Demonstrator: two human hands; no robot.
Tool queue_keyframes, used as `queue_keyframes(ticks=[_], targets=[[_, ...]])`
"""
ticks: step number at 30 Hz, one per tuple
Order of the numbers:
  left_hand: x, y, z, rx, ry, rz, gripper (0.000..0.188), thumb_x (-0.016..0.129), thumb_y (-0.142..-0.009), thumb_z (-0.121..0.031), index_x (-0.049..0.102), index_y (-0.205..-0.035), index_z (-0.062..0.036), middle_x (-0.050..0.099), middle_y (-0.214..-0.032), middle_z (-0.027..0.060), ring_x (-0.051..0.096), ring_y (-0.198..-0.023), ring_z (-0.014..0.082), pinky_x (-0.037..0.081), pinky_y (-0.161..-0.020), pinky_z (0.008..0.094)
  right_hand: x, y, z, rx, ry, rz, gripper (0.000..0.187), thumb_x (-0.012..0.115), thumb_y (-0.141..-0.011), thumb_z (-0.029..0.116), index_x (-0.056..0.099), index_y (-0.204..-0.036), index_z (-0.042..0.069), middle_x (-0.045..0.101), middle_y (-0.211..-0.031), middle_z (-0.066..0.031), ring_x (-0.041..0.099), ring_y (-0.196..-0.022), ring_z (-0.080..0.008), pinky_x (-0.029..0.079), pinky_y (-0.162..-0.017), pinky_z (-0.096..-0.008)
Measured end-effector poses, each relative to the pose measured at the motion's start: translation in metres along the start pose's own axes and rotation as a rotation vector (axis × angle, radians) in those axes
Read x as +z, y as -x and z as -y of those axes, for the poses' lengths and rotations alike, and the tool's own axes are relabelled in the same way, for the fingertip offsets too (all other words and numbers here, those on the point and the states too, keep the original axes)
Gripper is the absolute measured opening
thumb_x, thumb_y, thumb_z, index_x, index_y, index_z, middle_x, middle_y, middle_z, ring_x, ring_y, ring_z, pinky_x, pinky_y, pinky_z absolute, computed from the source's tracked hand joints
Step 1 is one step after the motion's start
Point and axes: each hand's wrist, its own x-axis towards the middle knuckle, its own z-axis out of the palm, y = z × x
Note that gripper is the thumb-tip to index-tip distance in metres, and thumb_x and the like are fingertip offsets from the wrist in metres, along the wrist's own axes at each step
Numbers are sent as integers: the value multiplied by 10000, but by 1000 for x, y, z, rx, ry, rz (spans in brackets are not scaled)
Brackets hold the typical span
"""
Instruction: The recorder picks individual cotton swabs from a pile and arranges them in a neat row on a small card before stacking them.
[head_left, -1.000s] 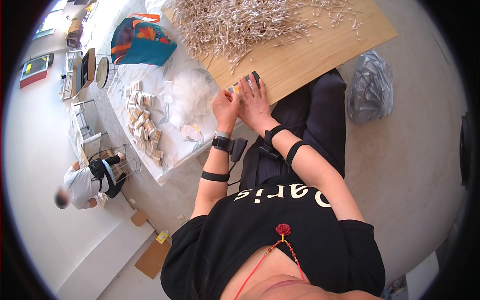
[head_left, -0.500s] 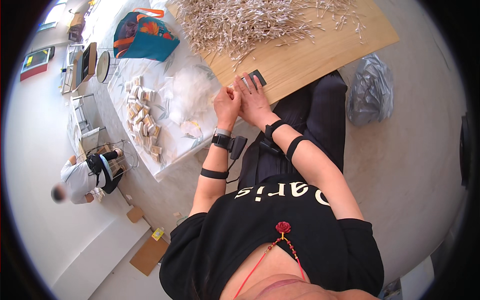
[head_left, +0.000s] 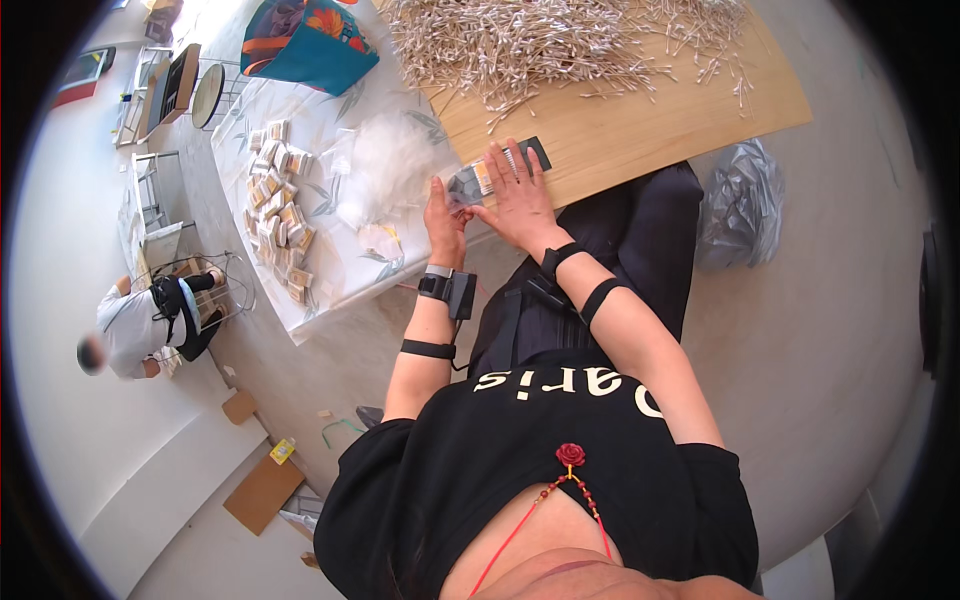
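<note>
My right hand (head_left: 520,200) lies flat with its fingers spread over a small dark tray (head_left: 538,153) at the board's near left corner. A row of cotton swabs (head_left: 484,178) shows beside its fingers. My left hand (head_left: 443,222) is at the left of the tray, thumb and fingers around the edge of a clear plastic bag (head_left: 464,187). The bag's mouth lies against the swab end of the tray; how far the swabs reach into it I cannot tell. Loose cotton swabs (head_left: 530,50) are heaped on the wooden board (head_left: 590,135) beyond my hands.
On the covered table (head_left: 330,285) at left are small packed bundles (head_left: 272,205) and a pile of clear bags (head_left: 385,165). A teal tote bag (head_left: 310,50) stands behind them. A grey plastic bag (head_left: 743,205) hangs right of my knees. Another person (head_left: 140,325) sits far left.
My left hand has opened from a pinch and moved slightly away from my right hand, exposing the clear bag and swab row. The whole view has shifted a little.
</note>
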Motion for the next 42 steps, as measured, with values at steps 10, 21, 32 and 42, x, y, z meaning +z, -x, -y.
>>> queue_keyframes(ticks=[10, 21, 32, 42], targets=[[15, -6, 11, 177, -131, -32, 387, 599, -1091, -388, 657, -849, -92, 565, -700, -69, 465, -559, 16, 349, -461, 219, 4, -1, 2, -5, -17, -25, 963, 458, -999, 689, 229, -1661, 27, 109, -1768, -108, -28, -1635, -327, -47, -1306, -530], [3, -24, 27, 489, -377, -86, 399, 605, -1097, -281, 593, -778, -40, 489, -699, -63, 396, -663, 49, 351, -568, 275, 0, -5, 6, -27, -35, -31, 979, 429, -1003, 711, 232, -1654, 7, 131, -1761, -124, -17, -1634, -335, -42, -1303, -534], [6, -18, 25, 425, -324, -25, 366, 572, -1114, -305, 654, -840, -76, 542, -742, -83, 422, -668, 23, 354, -577, 243, 9, -5, 13, -55, -112, -85, 971, 411, -1018, 696, 213, -1654, -10, 146, -1752, -165, 13, -1633, -351, -37, -1294, -549], [7, -17, 22, 375, -328, -40, 414, 550, -1119, -347, 591, -787, -103, 460, -651, -93, 355, -551, 25, 268, -487, 261, 11, -8, 28, -61, -150, -99, 977, 365, -1014, 730, 157, -1680, 46, 139, -1753, -173, -20, -1632, -355, -90, -1279, -573]])
